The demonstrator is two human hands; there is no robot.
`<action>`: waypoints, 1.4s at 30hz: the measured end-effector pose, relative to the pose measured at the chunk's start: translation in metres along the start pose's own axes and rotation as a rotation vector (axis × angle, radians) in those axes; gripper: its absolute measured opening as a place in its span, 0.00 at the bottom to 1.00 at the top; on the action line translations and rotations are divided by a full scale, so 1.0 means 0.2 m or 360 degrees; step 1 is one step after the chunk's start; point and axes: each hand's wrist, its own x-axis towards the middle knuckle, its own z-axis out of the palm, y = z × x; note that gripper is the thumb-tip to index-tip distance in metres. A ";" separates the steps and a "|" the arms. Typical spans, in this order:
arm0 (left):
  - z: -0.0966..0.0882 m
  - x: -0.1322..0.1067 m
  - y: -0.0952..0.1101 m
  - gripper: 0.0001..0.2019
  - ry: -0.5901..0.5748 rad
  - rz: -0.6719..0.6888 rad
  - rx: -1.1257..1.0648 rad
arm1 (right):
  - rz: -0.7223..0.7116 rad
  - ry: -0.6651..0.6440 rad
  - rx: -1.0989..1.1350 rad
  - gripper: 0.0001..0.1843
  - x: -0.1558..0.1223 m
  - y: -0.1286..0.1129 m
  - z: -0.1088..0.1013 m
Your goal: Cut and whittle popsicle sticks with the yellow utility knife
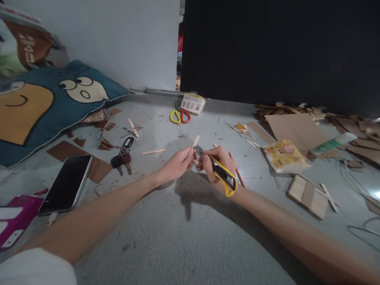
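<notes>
My left hand (177, 164) is closed in a pinch on a wooden craft stick (196, 140), whose upper end sticks out past the fingertips. Wrapped around a black and yellow utility knife (221, 173), my right hand (219, 160) brings the knife's metal tip up against the stick near the left fingers. The fingertips hide the lower part of the stick. A loose craft stick (153, 152) lies flat to the left of the hands. A red pencil-like stick (240, 175) lies beside the right hand, partly covered by it.
Scissors (179, 114) and a white packet (192, 103) lie ahead. To the left are keys (121, 160), a phone (67, 184) and a blue cushion (86, 107). A bundle of craft sticks (314, 204), a yellow packet (285, 156), a glue stick (332, 143) and cardboard (293, 126) lie right.
</notes>
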 end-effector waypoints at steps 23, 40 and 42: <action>-0.02 0.00 0.02 0.19 -0.0246 -0.0036 -0.0019 | 0.0274 -0.0065 0.0654 0.15 0.12 -0.04 -0.08; -0.02 0.00 0.02 0.16 -0.0305 -0.0022 -0.0172 | 0.0111 -0.0006 0.0592 0.14 0.08 -0.03 -0.10; -0.02 0.00 0.02 0.16 -0.0309 -0.0021 -0.0145 | 0.0088 -0.0001 0.0576 0.15 0.08 -0.03 -0.10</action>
